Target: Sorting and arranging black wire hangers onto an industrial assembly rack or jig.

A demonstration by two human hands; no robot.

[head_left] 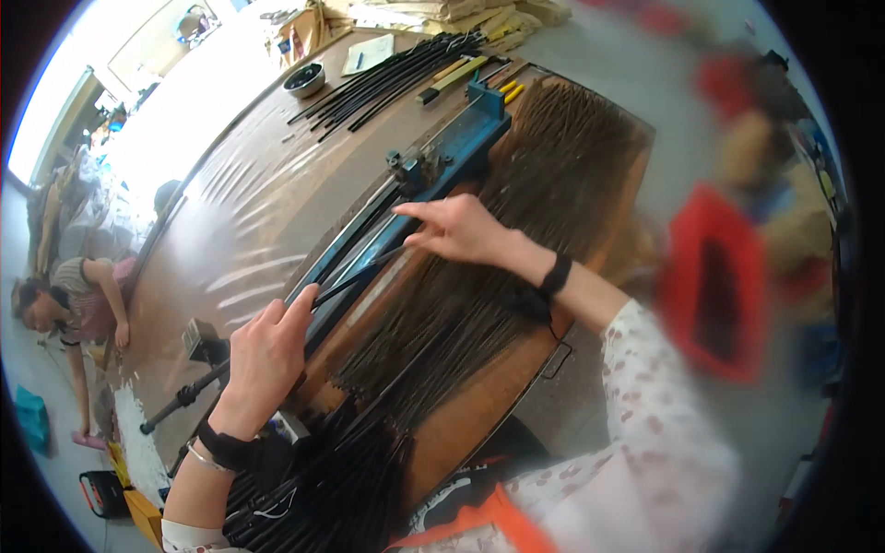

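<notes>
My left hand [267, 355] pinches the near end of a thin black rod [355, 279] that lies along a blue metal rail jig [433, 166] on the workbench. My right hand [456, 229] reaches across from the right and holds the far part of the same rod with its fingertips, index finger stretched toward the rail. Under my right forearm lies a wide heap of dark thin rods [516, 240] in a shallow wooden tray. Another bundle of black rods [341, 470] sits near my body.
A long brown workbench [249, 212] has a glossy top. On its far end lie more black rods [387, 74], a dark bowl [304, 80], paper and yellow-handled tools. A red crate [714, 295] stands on the right. Another person [74, 304] crouches on the floor at left.
</notes>
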